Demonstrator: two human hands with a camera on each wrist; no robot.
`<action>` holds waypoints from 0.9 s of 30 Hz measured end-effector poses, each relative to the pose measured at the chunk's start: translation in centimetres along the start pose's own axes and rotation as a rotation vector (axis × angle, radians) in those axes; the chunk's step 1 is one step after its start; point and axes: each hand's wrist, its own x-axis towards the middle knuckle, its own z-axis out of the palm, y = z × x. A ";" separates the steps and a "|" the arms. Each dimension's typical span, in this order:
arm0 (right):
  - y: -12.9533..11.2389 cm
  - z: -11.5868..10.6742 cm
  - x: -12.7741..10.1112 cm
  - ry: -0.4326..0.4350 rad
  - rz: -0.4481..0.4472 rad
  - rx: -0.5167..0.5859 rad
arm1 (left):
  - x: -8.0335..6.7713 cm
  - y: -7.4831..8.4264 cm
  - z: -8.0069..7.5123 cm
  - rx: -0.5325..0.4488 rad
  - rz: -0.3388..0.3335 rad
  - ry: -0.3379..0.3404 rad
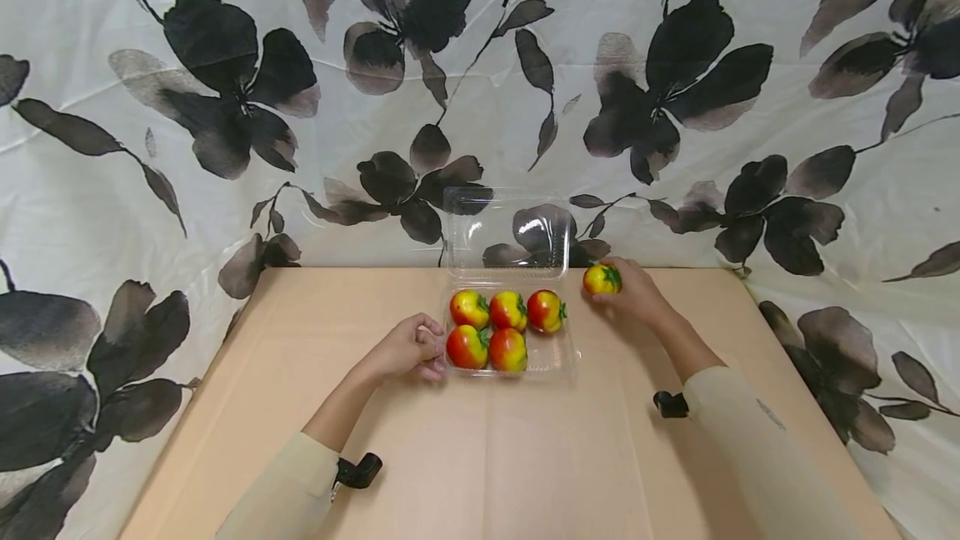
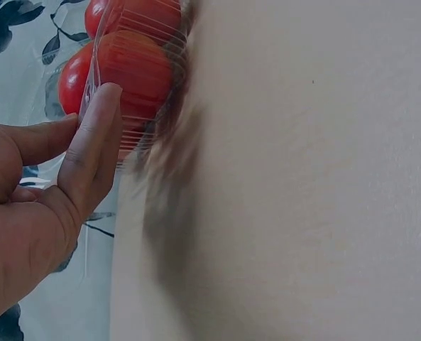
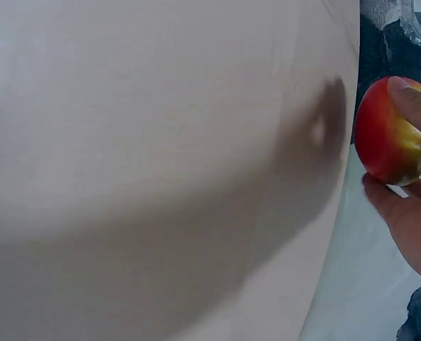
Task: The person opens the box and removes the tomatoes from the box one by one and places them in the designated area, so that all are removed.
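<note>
My right hand (image 1: 636,294) grips a red-and-yellow fruit (image 1: 602,279) with a green leafy cap, thumb and fingers on opposite sides of it. In the right wrist view the fruit (image 3: 389,131) shows a glossy red side shading to yellow. It is held to the right of a clear plastic clamshell container (image 1: 551,357). Several similar fruits (image 1: 507,310) sit in the container in two rows, with a bare spot at the front right. At the container's left wall, my left hand (image 1: 408,348) pinches the rim between thumb and fingers, seen closer in the left wrist view (image 2: 61,167).
The container's hinged lid (image 1: 506,236) stands raised at the back, against a white cloth (image 1: 525,148) printed with dark flowers. Under everything is a tan tabletop (image 1: 525,457), its far edge just behind the container. Black wrist cameras (image 1: 360,471) sit at both sleeves.
</note>
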 end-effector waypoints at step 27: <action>0.1 2.0 3.1 0.028 0.096 0.035 | -0.1 0.2 0.1 0.010 -0.008 0.010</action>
